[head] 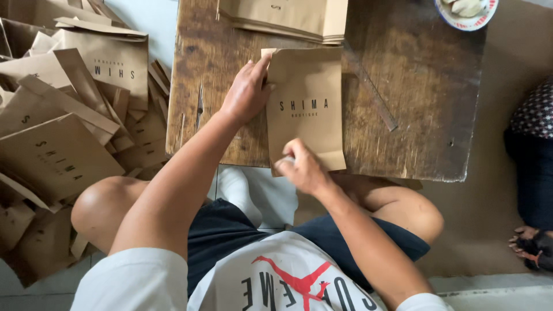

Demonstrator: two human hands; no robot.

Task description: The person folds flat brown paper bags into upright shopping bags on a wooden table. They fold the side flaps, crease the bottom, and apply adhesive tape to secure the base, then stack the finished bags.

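Paper bag: a flat brown kraft paper bag (305,109) with dark printing lies on the wooden desk (426,86), its lower edge reaching the desk's near edge.
Left hand: the left hand (247,92) lies flat on the bag's upper left corner, fingers (259,68) close together and stretched along the left edge, pressing it down.
Right hand: the right hand (302,167) sits at the bag's bottom edge, fingers curled and pinching the lower fold; something small and pale may be between them, but I cannot tell what.
Handling: judged light, thin and easily creased; stiff enough to slide flat, and it will likely buckle if lifted by one corner. The folded edges and corners look like the safest places to take hold.
Edges: the near desk edge runs right under the bag, so it could slip off towards the knees.
Open room: bare wood lies to the right of the bag, up to a long ruler (371,92) lying slantwise.
Nearby: a stack of bags (288,17) sits just above, a patterned bowl (468,12) at the far right corner, and a heap of finished bags (69,115) on the floor to the left.
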